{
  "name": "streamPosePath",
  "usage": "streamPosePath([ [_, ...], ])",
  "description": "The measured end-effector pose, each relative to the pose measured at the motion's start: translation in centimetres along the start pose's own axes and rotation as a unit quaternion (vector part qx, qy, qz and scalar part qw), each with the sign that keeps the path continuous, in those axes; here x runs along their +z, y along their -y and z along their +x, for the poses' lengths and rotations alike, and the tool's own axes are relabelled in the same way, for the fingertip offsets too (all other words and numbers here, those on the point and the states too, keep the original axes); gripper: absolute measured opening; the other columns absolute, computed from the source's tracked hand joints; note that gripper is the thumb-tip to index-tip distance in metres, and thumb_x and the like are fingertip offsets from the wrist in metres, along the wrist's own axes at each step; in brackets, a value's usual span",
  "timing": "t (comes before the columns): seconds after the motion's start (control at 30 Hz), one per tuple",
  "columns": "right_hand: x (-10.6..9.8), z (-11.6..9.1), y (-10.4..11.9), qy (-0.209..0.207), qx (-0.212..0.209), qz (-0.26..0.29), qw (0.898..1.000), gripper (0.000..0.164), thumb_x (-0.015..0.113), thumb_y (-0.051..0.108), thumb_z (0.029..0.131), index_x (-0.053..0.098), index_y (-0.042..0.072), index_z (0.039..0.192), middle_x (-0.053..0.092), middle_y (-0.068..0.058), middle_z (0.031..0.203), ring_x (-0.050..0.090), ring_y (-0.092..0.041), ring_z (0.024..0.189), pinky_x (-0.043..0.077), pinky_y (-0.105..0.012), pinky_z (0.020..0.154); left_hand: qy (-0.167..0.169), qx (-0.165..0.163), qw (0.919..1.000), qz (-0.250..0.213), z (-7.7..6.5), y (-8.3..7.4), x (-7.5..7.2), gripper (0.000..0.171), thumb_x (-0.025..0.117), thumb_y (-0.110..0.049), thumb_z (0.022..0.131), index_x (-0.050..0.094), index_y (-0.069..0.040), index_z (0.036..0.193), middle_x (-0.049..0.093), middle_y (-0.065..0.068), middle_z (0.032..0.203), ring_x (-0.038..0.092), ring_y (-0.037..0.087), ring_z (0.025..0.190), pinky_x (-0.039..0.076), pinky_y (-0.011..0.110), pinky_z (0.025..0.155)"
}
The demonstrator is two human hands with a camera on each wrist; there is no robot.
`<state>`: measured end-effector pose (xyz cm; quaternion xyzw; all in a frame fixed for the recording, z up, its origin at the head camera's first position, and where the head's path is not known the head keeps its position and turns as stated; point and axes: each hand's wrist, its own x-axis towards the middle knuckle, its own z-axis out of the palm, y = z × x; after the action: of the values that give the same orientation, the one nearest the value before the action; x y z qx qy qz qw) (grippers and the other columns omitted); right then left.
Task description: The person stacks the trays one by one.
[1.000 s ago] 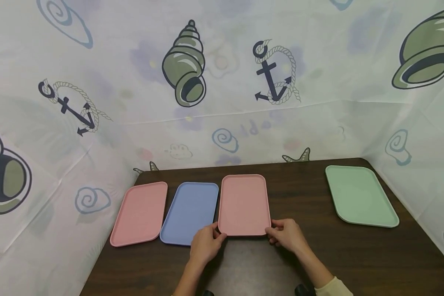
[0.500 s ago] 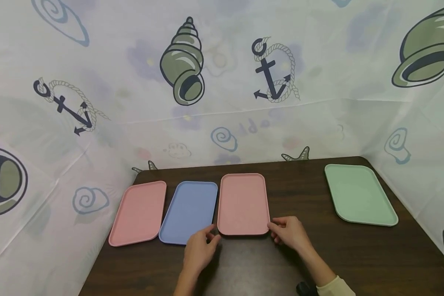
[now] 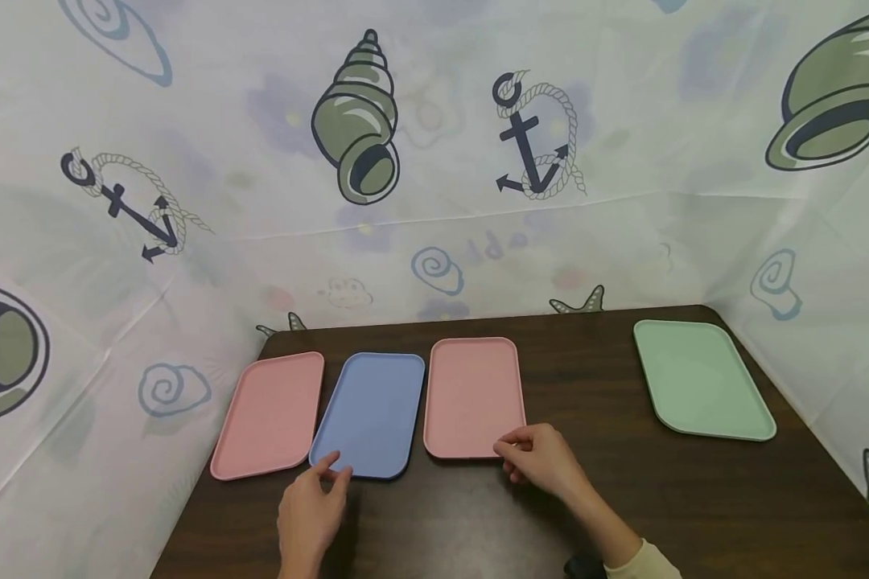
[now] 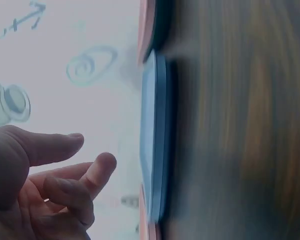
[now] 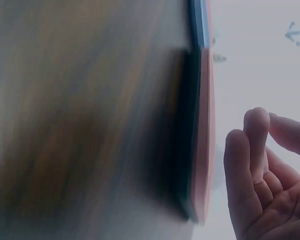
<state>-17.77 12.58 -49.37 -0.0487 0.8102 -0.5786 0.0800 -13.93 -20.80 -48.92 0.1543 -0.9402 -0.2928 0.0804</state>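
Observation:
My left hand (image 3: 311, 515) is in front of the blue tray (image 3: 369, 414), its fingertips over or near the tray's front left corner. In the left wrist view, the thumb and fingers stand apart, with nothing between them. The right hand (image 3: 546, 462) hovers by the front right corner of the middle pink tray (image 3: 474, 398). Its thumb and index fingertips come close together in the right wrist view, but hold nothing, and background shows between the hand and the tray's edge (image 5: 202, 140). A dark greenish band lies under that pink rim.
Another pink tray (image 3: 268, 414) lies left of the blue one, nearly touching it. A green tray (image 3: 706, 378) lies far right on the dark wooden table (image 3: 586, 370). Patterned white cloth (image 3: 449, 161) hangs behind and at both sides.
My left hand has left the middle pink tray's front left corner and moved left to the blue tray. The right hand has let go of the pink tray and shifted slightly left.

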Motion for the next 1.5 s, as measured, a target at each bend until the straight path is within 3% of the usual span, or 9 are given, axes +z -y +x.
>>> streamPosePath([
  [0.1, 1.4, 0.1, 0.4, 0.04, -0.022, -0.009, 0.999, 0.019, 0.071, 0.02, 0.09, 0.074, 0.001, 0.093, 0.066, -0.006, 0.064, 0.061, -0.015, 0.051, 0.052, -0.029, 0.049, -0.001, -0.039, 0.9991, 0.019, 0.8, 1.6, -1.1, 0.044, 0.066, -0.036, 0.091, 0.067, -0.01, 0.125, 0.071, 0.001, 0.092, 0.064, 0.028, 0.082, 0.047, 0.051, 0.062],
  [0.23, 3.2, 0.3, 0.7, 0.081, -0.035, -0.016, 0.996, 0.02, 0.07, 0.02, 0.091, 0.074, 0.0, 0.093, 0.066, -0.006, 0.063, 0.062, -0.015, 0.051, 0.051, -0.029, 0.047, 0.041, -0.082, 0.9951, 0.035, 1.8, 3.2, -1.9, 0.05, 0.064, -0.043, 0.091, 0.066, -0.006, 0.124, 0.069, 0.005, 0.092, 0.063, 0.03, 0.083, 0.047, 0.052, 0.063],
  [0.33, 4.6, 0.5, 0.8, 0.103, -0.039, -0.016, 0.994, 0.02, 0.071, 0.019, 0.09, 0.074, -0.001, 0.09, 0.066, -0.006, 0.062, 0.062, -0.015, 0.05, 0.05, -0.028, 0.046, 0.066, -0.09, 0.993, 0.039, 2.5, 4.1, -2.0, 0.053, 0.062, -0.047, 0.091, 0.066, -0.005, 0.123, 0.069, 0.009, 0.097, 0.063, 0.034, 0.088, 0.047, 0.055, 0.066],
  [0.5, 7.2, 0.6, 0.9, 0.117, -0.041, -0.025, 0.992, 0.015, 0.072, 0.018, 0.089, 0.074, 0.003, 0.091, 0.066, -0.004, 0.061, 0.064, -0.016, 0.049, 0.049, -0.027, 0.044, 0.07, -0.087, 0.9932, 0.032, 3.4, 5.1, -1.8, 0.055, 0.06, -0.049, 0.091, 0.067, -0.006, 0.123, 0.068, 0.018, 0.11, 0.061, 0.043, 0.098, 0.045, 0.061, 0.071],
  [0.87, 12.0, 1.3, 1.0, 0.074, -0.049, -0.084, 0.993, 0.042, 0.073, 0.022, 0.087, 0.067, -0.01, 0.114, 0.061, 0.007, 0.05, 0.058, -0.006, 0.041, 0.047, -0.025, 0.044, 0.078, -0.096, 0.9919, 0.029, 5.0, 5.3, -0.8, 0.053, 0.061, -0.046, 0.09, 0.068, -0.004, 0.121, 0.063, 0.024, 0.121, 0.058, 0.048, 0.105, 0.045, 0.063, 0.074],
  [1.1, 13.3, 2.5, 1.0, 0.034, -0.048, -0.083, 0.995, 0.033, 0.073, 0.015, 0.085, 0.07, -0.009, 0.108, 0.058, 0.008, 0.047, 0.053, -0.004, 0.036, 0.043, -0.025, 0.036, 0.055, -0.087, 0.9943, 0.026, 5.2, 4.8, -0.4, 0.047, 0.064, -0.043, 0.09, 0.071, -0.005, 0.117, 0.065, 0.023, 0.117, 0.06, 0.047, 0.101, 0.045, 0.062, 0.074],
  [1.23, 13.7, 3.1, 1.0, 0.021, -0.052, -0.087, 0.995, 0.013, 0.073, 0.014, 0.086, 0.073, 0.0, 0.086, 0.057, 0.009, 0.045, 0.052, -0.003, 0.035, 0.042, -0.024, 0.036, 0.038, -0.092, 0.9946, 0.028, 5.2, 4.7, -0.2, 0.042, 0.067, -0.04, 0.088, 0.073, -0.006, 0.112, 0.068, 0.021, 0.109, 0.061, 0.045, 0.097, 0.045, 0.061, 0.073],
  [1.33, 13.9, 3.4, 1.0, 0.02, -0.059, -0.09, 0.994, 0.018, 0.072, 0.013, 0.086, 0.069, 0.009, 0.069, 0.056, 0.009, 0.044, 0.052, -0.003, 0.035, 0.042, -0.024, 0.036, 0.025, -0.092, 0.995, 0.03, 5.2, 4.9, -0.1, 0.036, 0.07, -0.037, 0.086, 0.075, -0.008, 0.105, 0.071, 0.017, 0.1, 0.062, 0.041, 0.092, 0.046, 0.059, 0.071],
  [1.5, 14.2, 3.8, 1.0, 0.019, -0.055, -0.076, 0.995, 0.01, 0.073, 0.012, 0.085, 0.073, 0.002, 0.085, 0.058, 0.007, 0.046, 0.054, -0.004, 0.036, 0.043, -0.025, 0.038, 0.026, -0.088, 0.9953, 0.032, 5.5, 5.1, 0.2, 0.032, 0.072, -0.037, 0.084, 0.076, -0.01, 0.1, 0.07, 0.016, 0.097, 0.062, 0.037, 0.086, 0.046, 0.057, 0.066],
])
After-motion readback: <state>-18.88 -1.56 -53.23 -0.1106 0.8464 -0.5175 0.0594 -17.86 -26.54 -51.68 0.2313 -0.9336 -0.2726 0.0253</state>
